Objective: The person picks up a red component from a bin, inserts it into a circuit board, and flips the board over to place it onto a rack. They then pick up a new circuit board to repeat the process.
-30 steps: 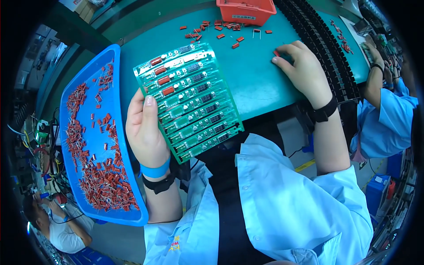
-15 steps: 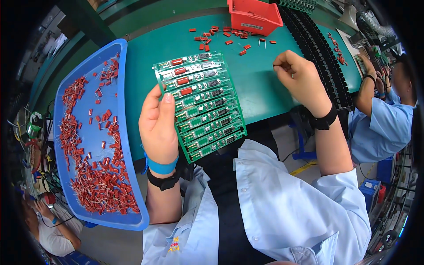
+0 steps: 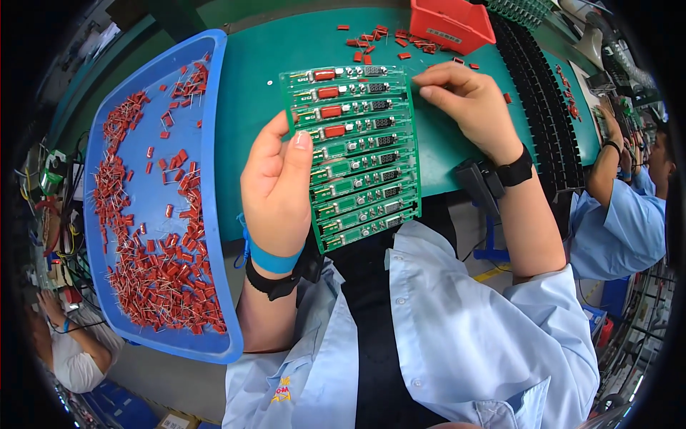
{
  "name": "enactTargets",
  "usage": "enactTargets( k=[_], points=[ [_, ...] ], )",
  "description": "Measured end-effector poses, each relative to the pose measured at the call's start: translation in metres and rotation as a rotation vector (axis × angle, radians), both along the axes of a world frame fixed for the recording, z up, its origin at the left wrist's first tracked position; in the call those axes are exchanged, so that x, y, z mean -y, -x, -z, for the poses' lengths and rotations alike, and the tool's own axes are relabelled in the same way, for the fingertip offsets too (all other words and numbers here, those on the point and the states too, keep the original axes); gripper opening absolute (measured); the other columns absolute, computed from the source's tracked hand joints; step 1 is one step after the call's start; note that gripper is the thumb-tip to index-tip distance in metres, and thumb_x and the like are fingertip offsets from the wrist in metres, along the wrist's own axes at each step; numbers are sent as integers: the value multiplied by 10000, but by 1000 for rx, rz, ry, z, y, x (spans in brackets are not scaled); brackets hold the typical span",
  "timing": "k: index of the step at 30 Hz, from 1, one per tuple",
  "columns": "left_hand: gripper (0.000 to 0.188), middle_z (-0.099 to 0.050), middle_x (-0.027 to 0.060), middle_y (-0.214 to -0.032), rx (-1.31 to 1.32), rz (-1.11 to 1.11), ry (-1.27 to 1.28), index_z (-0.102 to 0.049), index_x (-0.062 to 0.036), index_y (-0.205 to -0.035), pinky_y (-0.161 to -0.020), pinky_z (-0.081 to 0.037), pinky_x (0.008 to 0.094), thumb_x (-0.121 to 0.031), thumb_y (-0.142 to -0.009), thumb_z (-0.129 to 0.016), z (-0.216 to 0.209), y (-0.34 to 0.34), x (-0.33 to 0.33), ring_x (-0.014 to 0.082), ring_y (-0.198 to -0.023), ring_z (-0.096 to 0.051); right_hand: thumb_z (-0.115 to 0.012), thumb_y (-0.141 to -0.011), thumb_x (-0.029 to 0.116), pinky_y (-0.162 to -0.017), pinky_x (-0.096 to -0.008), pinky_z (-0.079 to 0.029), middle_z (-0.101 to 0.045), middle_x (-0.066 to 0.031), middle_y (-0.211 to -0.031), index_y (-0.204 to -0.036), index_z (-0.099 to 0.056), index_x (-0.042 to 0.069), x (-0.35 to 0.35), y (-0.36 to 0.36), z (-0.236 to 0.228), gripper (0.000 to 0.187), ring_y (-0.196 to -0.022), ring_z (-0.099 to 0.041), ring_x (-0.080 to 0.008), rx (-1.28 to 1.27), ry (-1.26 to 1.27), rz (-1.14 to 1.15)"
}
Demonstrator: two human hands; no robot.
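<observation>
My left hand [image 3: 277, 175] grips the left edge of a green circuit board panel [image 3: 366, 159], with the thumb on its front face. The panel is tilted above the table and made of several narrow strips, each with a small dark display. Red capacitors [image 3: 331, 111] sit on the upper strips; the lower strips show none. My right hand [image 3: 468, 100] is at the panel's upper right edge, its thumb and index tips slightly apart with nothing visible between them. Whether the fingertips touch the edge I cannot tell.
A blue tray [image 3: 216, 143] of loose red capacitors stands at the left. More capacitors [image 3: 371, 37] lie on the green table [image 3: 250, 53] by a red bin [image 3: 457, 30]. A black slotted rail [image 3: 539, 93] runs along the right. Co-workers sit on both sides.
My right hand has moved left to the panel's edge, and its fingers have loosened from a pinch. The panel in my left hand has shifted right and turned more upright.
</observation>
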State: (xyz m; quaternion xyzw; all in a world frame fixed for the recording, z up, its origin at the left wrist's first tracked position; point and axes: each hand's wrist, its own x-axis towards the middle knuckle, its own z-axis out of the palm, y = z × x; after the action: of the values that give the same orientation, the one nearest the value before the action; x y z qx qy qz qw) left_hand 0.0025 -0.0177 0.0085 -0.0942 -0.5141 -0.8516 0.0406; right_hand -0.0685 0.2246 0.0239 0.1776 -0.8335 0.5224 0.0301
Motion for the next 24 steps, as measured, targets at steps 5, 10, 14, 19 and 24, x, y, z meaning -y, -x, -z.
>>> enactTargets(
  k=[5, 10, 14, 19, 24],
  points=[
    [317, -589, 108, -1098, 18, -19, 27, -437, 61, -1225, -855, -446, 253, -74, -938, -441, -1, 0, -1, 124, -960, -571, -605, -820, 0, -761, -204, -451, -592, -14, -929, -940, -630, -5, -2, 5, 8, 122, -863, -553, -79, -13, 134, 35],
    [320, -584, 119, -1105, 28, -59, 57, -438, 62, -1224, -858, -448, 260, -73, -934, -448, 2, 0, 0, 132, -968, -569, -608, -812, -11, -759, -199, -449, -591, -17, -921, -978, -628, 5, 1, 2, 11, 168, -833, -551, -76, -31, 329, 13],
    [324, -583, 125, -1106, 15, -83, 92, -437, 63, -1225, -859, -449, 266, -73, -931, -450, 1, -1, -2, 140, -971, -570, -606, -813, -7, -750, -204, -443, -589, -15, -902, -1034, -630, 23, 0, -3, 1, 224, -786, -536, -72, -212, -105, 38],
    [330, -583, 129, -1106, 23, -78, 108, -436, 66, -1224, -860, -451, 270, -77, -927, -456, 0, 0, -1, 145, -968, -575, -619, -809, 9, -743, -210, -434, -595, -10, -859, -1091, -625, 41, -7, 0, -5, 283, -778, -532, -82, -400, -338, -55],
    [334, -585, 131, -1104, 36, -94, 133, -434, 70, -1224, -860, -452, 270, -77, -925, -459, -2, -1, -3, 147, -961, -579, -631, -796, 15, -759, -231, -439, -608, -22, -819, -1078, -635, 41, 7, -8, -7, 283, -810, -556, -113, -229, -25, -9]
  ],
)
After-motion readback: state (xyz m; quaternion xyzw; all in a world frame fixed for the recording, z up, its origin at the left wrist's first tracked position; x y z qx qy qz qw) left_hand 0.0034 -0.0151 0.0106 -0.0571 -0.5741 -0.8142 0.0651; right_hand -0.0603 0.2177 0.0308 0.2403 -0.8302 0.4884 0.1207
